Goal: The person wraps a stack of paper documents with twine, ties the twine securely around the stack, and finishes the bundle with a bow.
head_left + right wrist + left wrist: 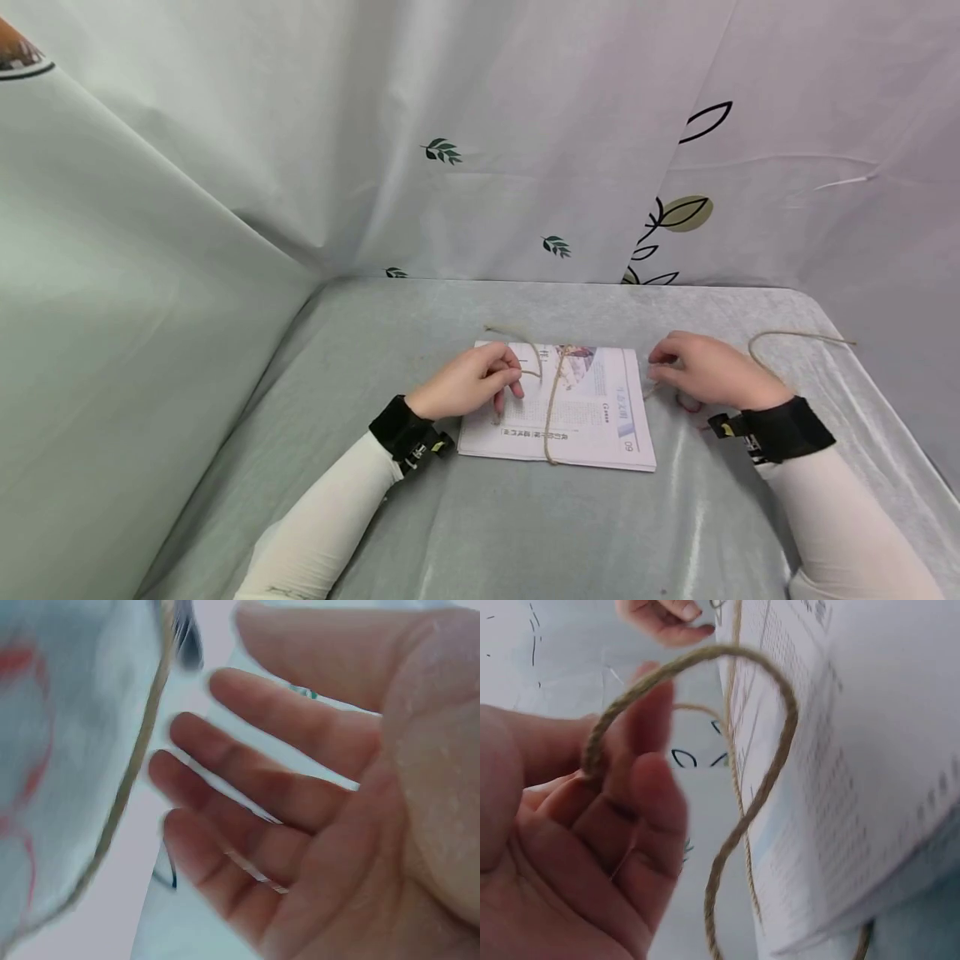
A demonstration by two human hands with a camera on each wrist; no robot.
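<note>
A flat stack of folded newspaper (592, 433) lies on the table with a cord of brown twine (552, 408) running across its top from back to front. Over the stack's left part, my left hand (472, 382) pinches a loose length of the twine, which arcs out from the curled fingers in the left wrist view (776, 761). My right hand (708, 367) hovers just off the stack's right edge. Its fingers (255, 787) are spread and relaxed in the right wrist view, with a strand of twine (124, 795) passing beside the fingertips.
A free tail of twine (795, 333) curves over the table's right side. Red markings (688, 406) show on the grey table cover (555, 533) under the right hand. A pale curtain with leaf prints (525, 192) stands behind the table's back edge.
</note>
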